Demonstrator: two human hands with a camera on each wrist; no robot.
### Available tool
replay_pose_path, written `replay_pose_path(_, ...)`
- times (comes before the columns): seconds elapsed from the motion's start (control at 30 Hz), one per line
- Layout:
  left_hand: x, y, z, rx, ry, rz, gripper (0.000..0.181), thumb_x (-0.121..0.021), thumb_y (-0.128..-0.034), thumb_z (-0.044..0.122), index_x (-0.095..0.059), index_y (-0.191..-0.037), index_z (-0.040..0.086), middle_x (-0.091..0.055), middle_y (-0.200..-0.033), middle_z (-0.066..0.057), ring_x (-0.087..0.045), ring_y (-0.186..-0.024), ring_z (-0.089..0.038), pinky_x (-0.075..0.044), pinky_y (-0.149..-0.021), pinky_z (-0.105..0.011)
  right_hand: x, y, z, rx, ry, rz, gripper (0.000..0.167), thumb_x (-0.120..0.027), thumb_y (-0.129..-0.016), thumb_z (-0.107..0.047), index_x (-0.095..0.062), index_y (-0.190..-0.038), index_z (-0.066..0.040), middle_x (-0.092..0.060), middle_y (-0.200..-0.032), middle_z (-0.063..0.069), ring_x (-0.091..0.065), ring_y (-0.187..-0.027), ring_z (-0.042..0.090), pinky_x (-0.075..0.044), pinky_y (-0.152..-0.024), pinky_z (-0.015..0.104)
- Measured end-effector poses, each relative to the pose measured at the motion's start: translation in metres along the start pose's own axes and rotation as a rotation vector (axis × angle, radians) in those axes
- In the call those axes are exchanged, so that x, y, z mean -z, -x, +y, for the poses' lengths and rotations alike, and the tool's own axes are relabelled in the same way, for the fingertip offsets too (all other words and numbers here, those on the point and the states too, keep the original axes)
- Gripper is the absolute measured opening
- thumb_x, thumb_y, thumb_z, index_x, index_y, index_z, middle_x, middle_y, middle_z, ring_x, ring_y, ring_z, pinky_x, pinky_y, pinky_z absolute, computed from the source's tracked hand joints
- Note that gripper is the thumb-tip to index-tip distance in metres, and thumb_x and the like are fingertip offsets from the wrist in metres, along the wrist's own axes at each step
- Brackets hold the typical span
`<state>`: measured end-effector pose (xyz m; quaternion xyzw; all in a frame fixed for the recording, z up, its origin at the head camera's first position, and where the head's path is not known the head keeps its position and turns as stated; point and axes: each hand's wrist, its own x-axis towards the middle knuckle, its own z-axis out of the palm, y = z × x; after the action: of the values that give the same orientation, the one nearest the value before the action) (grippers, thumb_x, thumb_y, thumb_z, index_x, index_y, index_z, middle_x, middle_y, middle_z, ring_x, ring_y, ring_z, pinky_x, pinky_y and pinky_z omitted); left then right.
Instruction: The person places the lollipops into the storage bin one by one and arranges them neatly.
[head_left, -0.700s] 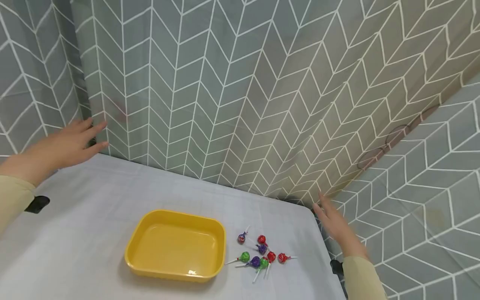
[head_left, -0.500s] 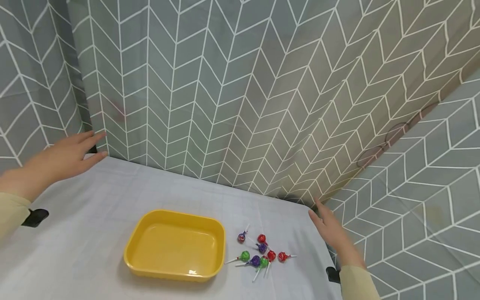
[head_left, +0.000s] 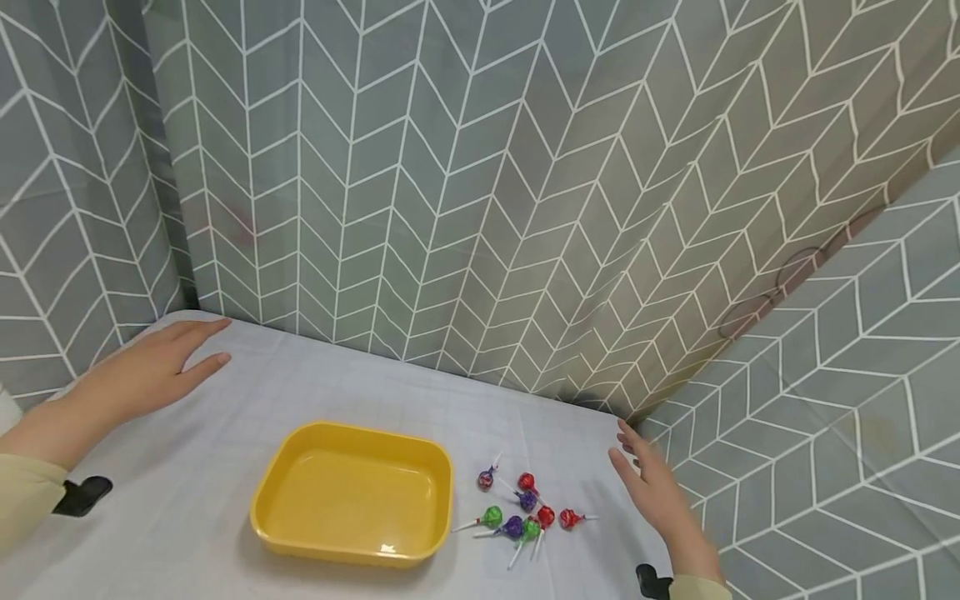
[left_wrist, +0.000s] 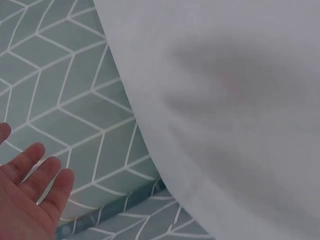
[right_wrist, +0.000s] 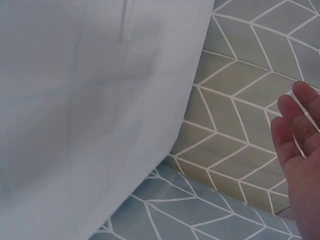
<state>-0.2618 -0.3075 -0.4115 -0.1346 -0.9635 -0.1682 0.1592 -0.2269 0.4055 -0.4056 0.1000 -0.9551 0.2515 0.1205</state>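
Brightly wrapped lollipops: red, green, purple.

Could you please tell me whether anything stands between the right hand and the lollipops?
Nothing visible does: in the head view, only white tablecloth shows between the right hand and the nearest one, a red lollipop. The yellow tray lies beyond the lollipops, on the side away from that hand.

Curtained booth: patterned drapes around a white-clothed table.
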Motion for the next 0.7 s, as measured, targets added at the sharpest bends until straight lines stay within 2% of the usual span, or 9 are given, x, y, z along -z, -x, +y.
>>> replay_pose_path(0.2, -0.01, 0.011, 0.017, 0.038, 0.059, -0.026, 0.069, -0.049, -0.1005, 0.052, -0.038, -0.15, 0.005, -0.039, -0.143, -0.028, -0.038, -0.128, -0.05, -0.031, -0.098, -0.07, -0.014, 0.009, 0.001, 0.004, -0.044, 0.024, 0.053, -0.05, -0.105, -0.035, -0.04, -0.151, -0.009, -0.056, -0.135, 0.021, -0.05, -0.126, 0.038, -0.039, -0.1, 0.057)
replay_pose_path(0.27, -0.012, 0.014, 0.021, 0.047, 0.08, -0.035, 0.069, -0.05, -0.1001, 0.052, -0.038, -0.15, 0.006, -0.043, -0.139, -0.026, -0.043, -0.124, -0.047, -0.036, -0.095, -0.069, -0.018, 0.012, 0.002, 0.008, -0.053, 0.04, 0.05, -0.052, -0.104, -0.032, -0.044, -0.148, -0.009, -0.059, -0.132, 0.019, -0.052, -0.124, 0.038, -0.04, -0.098, 0.058)
replay_pose_path(0.47, -0.021, 0.022, 0.032, 0.049, 0.146, -0.078, 0.067, -0.053, -0.0995, 0.05, -0.042, -0.146, 0.004, -0.058, -0.119, -0.015, -0.058, -0.102, -0.031, -0.052, -0.08, -0.053, -0.029, 0.019, 0.005, 0.02, -0.055, 0.056, 0.038, -0.061, -0.1, -0.03, -0.062, -0.133, -0.012, -0.064, -0.128, 0.008, -0.058, -0.117, 0.031, -0.046, -0.092, 0.056)
replay_pose_path(0.6, -0.03, 0.028, 0.039, 0.054, 0.198, -0.102, 0.064, -0.054, -0.0997, 0.048, -0.044, -0.144, 0.003, -0.061, -0.108, -0.008, -0.058, -0.092, -0.023, -0.052, -0.073, -0.042, -0.035, 0.02, 0.003, 0.0, -0.053, 0.028, 0.031, -0.068, -0.096, -0.028, -0.07, -0.123, -0.014, -0.066, -0.123, 0.002, -0.059, -0.113, 0.027, -0.047, -0.091, 0.052)
replay_pose_path(0.7, -0.038, 0.031, 0.044, 0.062, 0.223, -0.116, 0.063, -0.054, -0.0995, 0.049, -0.045, -0.144, 0.005, -0.061, -0.105, -0.003, -0.058, -0.091, -0.02, -0.051, -0.072, -0.039, -0.041, 0.019, 0.002, -0.027, -0.067, -0.002, 0.028, -0.071, -0.093, -0.026, -0.072, -0.119, -0.015, -0.066, -0.12, 0.0, -0.06, -0.111, 0.026, -0.047, -0.092, 0.052)
